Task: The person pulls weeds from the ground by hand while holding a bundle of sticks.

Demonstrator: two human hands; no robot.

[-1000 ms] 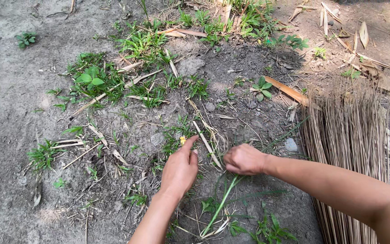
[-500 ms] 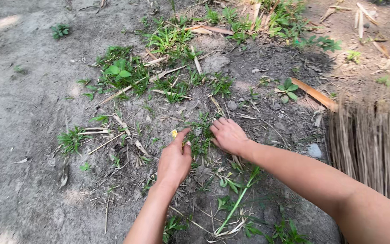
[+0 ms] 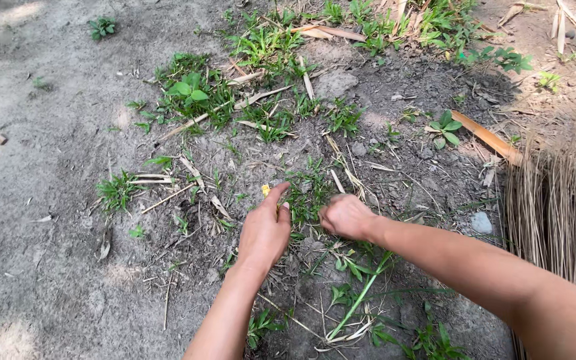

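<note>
While both hands are working low over the bare, crumbly ground [image 3: 48,220], the right hand [image 3: 347,217] is curling into a near fist at the base of a small grass clump [image 3: 308,193], its fingers closing on the lower blades as far as the view is showing, though how much of the plant is actually inside the grip is hidden; the left hand [image 3: 266,230] is lying just beside the same clump, fingers held together, forefinger reaching toward a tiny yellow flower [image 3: 266,190], thumb tucked close, and whether it is pinching anything I cannot tell. The clump is sitting between the two hands, rooted in the soil among dry stalks [image 3: 341,177] and small stones. To my judgement the likeliest trouble is the blades tearing off above the root, since the hold is looking high and the leaves are thin; soil could also be spraying up if the pull is sudden. A dry splinter could be jabbing the knuckles, for the litter is lying right under them. The straw bundle [image 3: 561,207] is standing well apart at the right.
</note>
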